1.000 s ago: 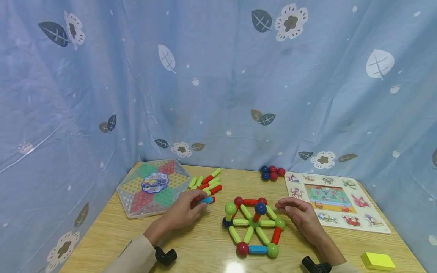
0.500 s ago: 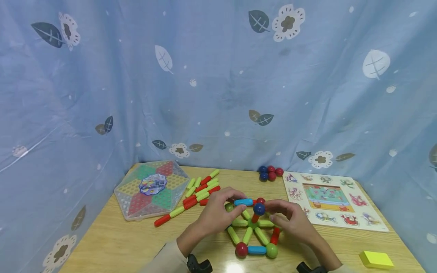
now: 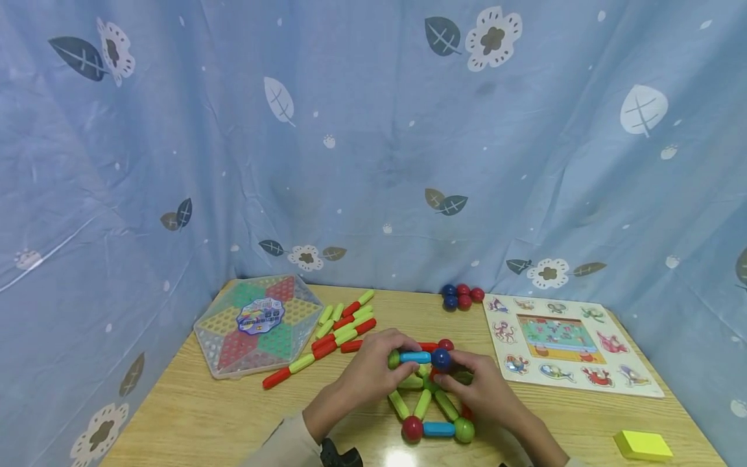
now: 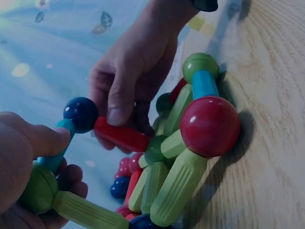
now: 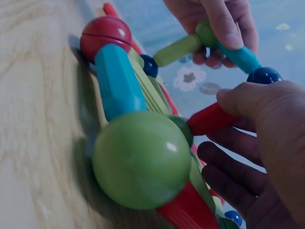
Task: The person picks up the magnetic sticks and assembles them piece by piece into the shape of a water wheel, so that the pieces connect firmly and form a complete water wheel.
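Note:
My left hand (image 3: 373, 370) pinches a light blue magnetic stick (image 3: 415, 357), thumb on its side. The stick spans level between a green ball (image 4: 39, 187) and a dark blue ball (image 3: 441, 359). A light green stick (image 4: 90, 210) stands under that green ball. My right hand (image 3: 487, 389) holds the red stick (image 4: 121, 134) that rises from the centre green ball (image 4: 156, 150) to the dark blue ball, thumb against it. Below lies a wheel-like base of balls and sticks, with a red ball (image 3: 412, 429) and a green ball (image 3: 463, 430) at its near corners. My hands hide parts of the base.
Loose red and light green sticks (image 3: 344, 334) lie left of the base. Behind are several spare balls (image 3: 463, 302). A Chinese checkers board (image 3: 230, 324) sits at left, a sea-animal puzzle board (image 3: 508, 353) at right, and a yellow block (image 3: 644, 445) near the front right.
My left hand has brought the light blue stick from the loose sticks rightward to the raised balls. My right hand has moved left from beside the base onto the upright red stick.

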